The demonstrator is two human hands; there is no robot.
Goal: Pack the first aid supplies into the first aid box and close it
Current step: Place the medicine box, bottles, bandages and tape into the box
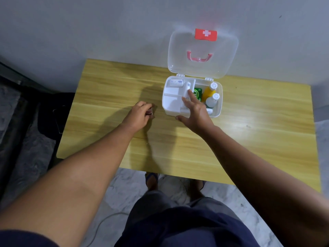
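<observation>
The first aid box (193, 97) sits open near the back of the table (249, 139), its clear lid (203, 54) standing up against the wall. The right hand (195, 111) hovers over the white tray (175, 100) with its grip spread apart, empty. The left hand (140, 113) is curled shut on a small dark item (149, 111) just beside the box. I'd lift that straight over the rim into a free section, then swing the lid down. What the item is, I can't make out; the bottles (211, 97) are partly hidden.
</observation>
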